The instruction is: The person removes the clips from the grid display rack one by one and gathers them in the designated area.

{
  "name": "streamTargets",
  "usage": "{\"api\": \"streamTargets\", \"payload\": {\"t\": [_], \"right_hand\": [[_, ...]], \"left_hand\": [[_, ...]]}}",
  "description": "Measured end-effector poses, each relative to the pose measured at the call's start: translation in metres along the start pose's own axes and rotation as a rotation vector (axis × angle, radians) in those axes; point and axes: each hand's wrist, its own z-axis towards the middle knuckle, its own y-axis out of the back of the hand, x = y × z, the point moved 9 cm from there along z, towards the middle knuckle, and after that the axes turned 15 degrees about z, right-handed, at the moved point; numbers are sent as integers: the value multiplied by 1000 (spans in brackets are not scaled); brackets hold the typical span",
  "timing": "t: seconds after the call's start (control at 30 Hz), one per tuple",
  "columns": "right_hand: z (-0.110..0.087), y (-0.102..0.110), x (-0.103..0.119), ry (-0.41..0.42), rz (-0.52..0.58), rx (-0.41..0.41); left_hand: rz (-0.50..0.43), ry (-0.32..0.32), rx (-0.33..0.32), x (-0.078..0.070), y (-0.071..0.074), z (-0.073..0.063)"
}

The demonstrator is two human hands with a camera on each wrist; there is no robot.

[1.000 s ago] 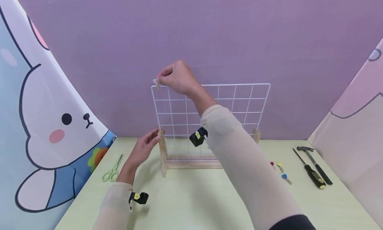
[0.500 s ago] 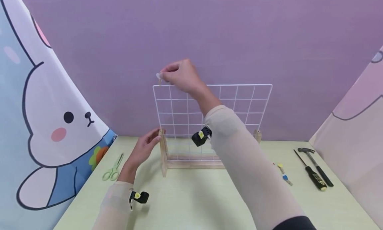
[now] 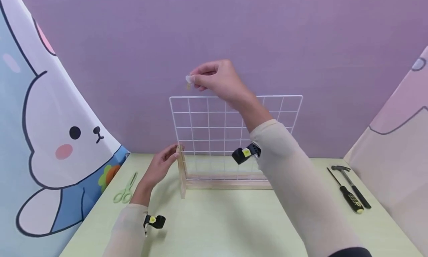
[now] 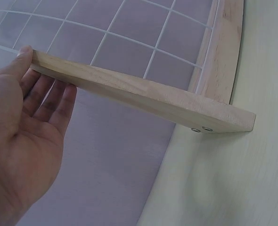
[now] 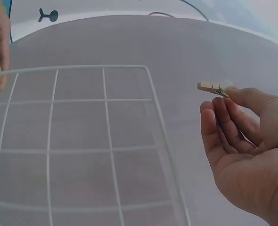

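Observation:
A white wire grid panel (image 3: 217,140) stands upright in a wooden base (image 3: 227,185). My left hand (image 3: 160,166) grips the base's left wooden upright (image 4: 129,87) near its top, thumb on one side and fingers on the other. Above the panel's top wire, toward its left end, my right hand (image 3: 217,76) pinches a small wooden clothespin (image 5: 208,86) between thumb and fingers. A whitish heart-like piece (image 3: 188,79) sits on the clothespin at the fingertips. In the right wrist view the clothespin is apart from the wires, beyond the panel's upper corner.
Light green scissors (image 3: 125,193) lie on the table (image 3: 207,227) left of the left forearm. At the right lie a black-and-yellow screwdriver (image 3: 351,199) and a hammer (image 3: 356,188). A purple backdrop (image 3: 301,45) rises behind the panel.
My right hand has lifted the clothespin off the panel's top-left wire and moved up and right. Its sleeve now covers the small coloured clothespins on the table. The left hand stays put.

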Motion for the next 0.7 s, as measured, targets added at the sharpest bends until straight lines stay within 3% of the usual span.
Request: {"api": "streamTargets", "payload": {"t": [0.37,0.7], "right_hand": [[-48,35,-3,-39,-151,-22],[-98,74,-31,-106,-242,-32]], "left_hand": [[-8,6,-7,2,-1,1],[-3,10,-5,2,0,4]]}}
